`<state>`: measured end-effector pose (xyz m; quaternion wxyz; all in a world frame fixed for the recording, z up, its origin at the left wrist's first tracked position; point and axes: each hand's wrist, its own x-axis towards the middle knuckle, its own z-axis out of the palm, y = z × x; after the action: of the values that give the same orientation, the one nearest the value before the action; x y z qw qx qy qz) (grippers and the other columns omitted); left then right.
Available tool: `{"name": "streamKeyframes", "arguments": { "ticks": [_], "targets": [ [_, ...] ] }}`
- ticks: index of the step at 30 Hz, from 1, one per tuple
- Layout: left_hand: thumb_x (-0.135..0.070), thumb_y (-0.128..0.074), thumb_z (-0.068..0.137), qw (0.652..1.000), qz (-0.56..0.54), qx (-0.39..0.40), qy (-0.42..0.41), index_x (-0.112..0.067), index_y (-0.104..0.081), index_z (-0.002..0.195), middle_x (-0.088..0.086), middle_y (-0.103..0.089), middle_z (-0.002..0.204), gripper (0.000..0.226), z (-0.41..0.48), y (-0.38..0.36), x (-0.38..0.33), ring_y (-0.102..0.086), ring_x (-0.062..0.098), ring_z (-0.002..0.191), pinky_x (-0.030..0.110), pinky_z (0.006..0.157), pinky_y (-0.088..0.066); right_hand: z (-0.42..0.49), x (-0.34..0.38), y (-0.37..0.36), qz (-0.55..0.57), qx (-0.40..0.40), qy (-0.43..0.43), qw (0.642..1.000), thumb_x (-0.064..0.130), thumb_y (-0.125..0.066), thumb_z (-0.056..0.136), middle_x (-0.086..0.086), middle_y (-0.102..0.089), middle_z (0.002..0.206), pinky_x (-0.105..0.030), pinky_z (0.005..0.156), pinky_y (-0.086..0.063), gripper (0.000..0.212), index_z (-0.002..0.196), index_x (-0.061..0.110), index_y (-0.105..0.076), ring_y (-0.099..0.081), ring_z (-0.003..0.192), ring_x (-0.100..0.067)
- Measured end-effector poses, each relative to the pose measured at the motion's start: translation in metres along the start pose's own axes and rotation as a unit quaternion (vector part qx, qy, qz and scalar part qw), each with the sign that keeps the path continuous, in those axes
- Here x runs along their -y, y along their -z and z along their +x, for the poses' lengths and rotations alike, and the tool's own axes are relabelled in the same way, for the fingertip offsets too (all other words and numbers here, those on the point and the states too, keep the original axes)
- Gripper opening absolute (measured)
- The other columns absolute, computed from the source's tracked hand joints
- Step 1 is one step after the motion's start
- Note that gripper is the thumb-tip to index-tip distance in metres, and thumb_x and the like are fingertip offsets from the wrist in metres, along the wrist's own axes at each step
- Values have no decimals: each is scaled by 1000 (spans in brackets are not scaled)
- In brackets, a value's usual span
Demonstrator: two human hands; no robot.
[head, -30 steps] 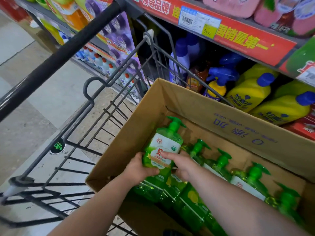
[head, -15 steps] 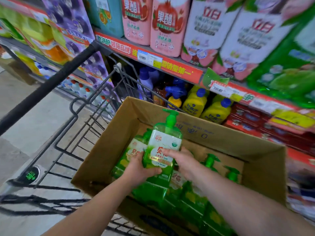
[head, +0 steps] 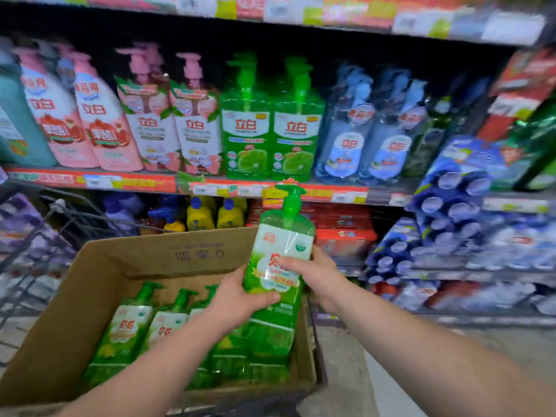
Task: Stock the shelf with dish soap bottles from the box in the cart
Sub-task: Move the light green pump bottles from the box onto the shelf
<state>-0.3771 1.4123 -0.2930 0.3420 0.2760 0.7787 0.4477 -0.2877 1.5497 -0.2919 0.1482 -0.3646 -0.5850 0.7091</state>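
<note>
A green pump bottle of dish soap (head: 281,245) is upright above the right end of the cardboard box (head: 90,284). My left hand (head: 237,299) grips its lower left side and my right hand (head: 313,272) grips its right side, thumb across the label. Several more green bottles (head: 129,326) lie in the box, which sits in the wire cart (head: 36,266). On the shelf (head: 270,188) ahead, two green pump bottles (head: 270,130) stand at the middle.
Pink pump bottles (head: 120,115) stand left of the green ones on the shelf and clear blue bottles (head: 367,127) to their right. Yellow bottles (head: 213,215) and red packs (head: 340,224) fill the lower shelf. Blue multipacks (head: 466,221) are stacked at the right.
Both hands lifted the bottle up and to the right, out of the box. The view swung up from the box to the shelf.
</note>
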Motion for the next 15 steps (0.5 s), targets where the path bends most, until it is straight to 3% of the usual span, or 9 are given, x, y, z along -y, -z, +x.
{"name": "streamKeyframes", "arguments": {
  "ticks": [3, 6, 9, 12, 15],
  "targets": [
    [-6, -78, 73, 998, 2, 47, -37, -24, -56, 87, -7, -66, 81, 31, -27, -56, -36, -65, -7, 65, 5, 59, -46, -50, 4, 63, 26, -54, 23, 998, 2, -75, 77, -15, -71, 110, -29, 72, -59, 43, 117, 2, -61, -70, 92, -26],
    [-10, -80, 72, 993, 14, 93, -72, -27, -58, 87, 0, -70, 91, 32, -54, -114, -69, -64, 0, 69, 18, 74, -54, -103, 7, 126, 38, -98, 52, 993, 0, -73, 77, -14, -70, 111, -25, 68, -58, 41, 116, 0, -62, -70, 85, -22],
    [-8, -79, 72, 984, 23, 141, -107, -30, -56, 79, -4, -66, 84, 32, -79, -174, -95, -58, -15, 54, 4, 60, -48, -156, 3, 186, 44, -152, 68, 985, -1, -71, 79, -12, -70, 105, -23, 67, -58, 36, 114, 0, -62, -69, 79, -18],
    [-6, -80, 71, 977, 13, 177, -119, -23, -62, 85, -5, -67, 81, 29, -103, -233, -115, -59, -13, 53, 5, 59, -47, -200, -4, 239, 46, -216, 65, 973, 3, -76, 76, -14, -71, 110, -32, 75, -59, 44, 117, 1, -61, -71, 92, -27],
    [1, -76, 73, 966, 2, 218, -137, -19, -60, 83, -3, -66, 78, 27, -121, -281, -135, -57, -14, 47, 2, 52, -43, -237, -5, 282, 58, -253, 64, 964, 2, -74, 77, -14, -71, 109, -21, 56, -56, 40, 116, 1, -62, -70, 79, -20]
  ]
}}
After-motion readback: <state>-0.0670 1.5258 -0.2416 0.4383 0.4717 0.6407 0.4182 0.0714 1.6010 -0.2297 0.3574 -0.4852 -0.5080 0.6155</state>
